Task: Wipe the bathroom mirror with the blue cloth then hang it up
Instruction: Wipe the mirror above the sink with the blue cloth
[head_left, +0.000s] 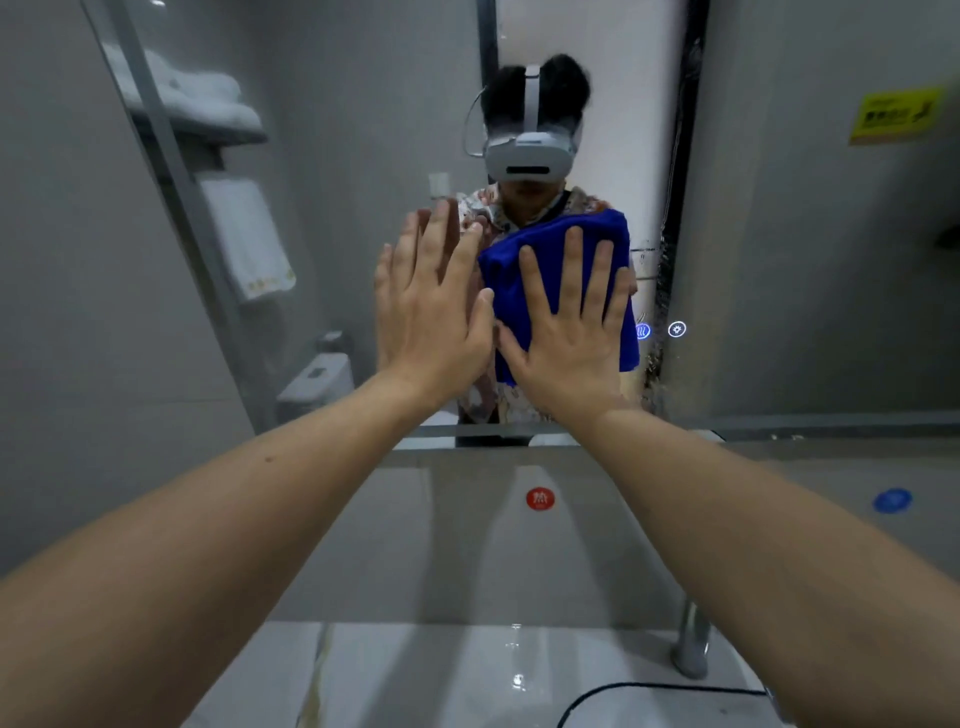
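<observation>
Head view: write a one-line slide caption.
Right hand presses the blue cloth flat on the mirror; left hand rests beside it.

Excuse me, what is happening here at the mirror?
A person is wiping the bathroom mirror. The right hand presses a blue cloth flat against the glass with straight, spread fingers. The left hand is beside it, open, its palm toward the glass with no cloth under it. The sink lies below, with a faucet at its right. The cloth is not yet hung up.
</observation>
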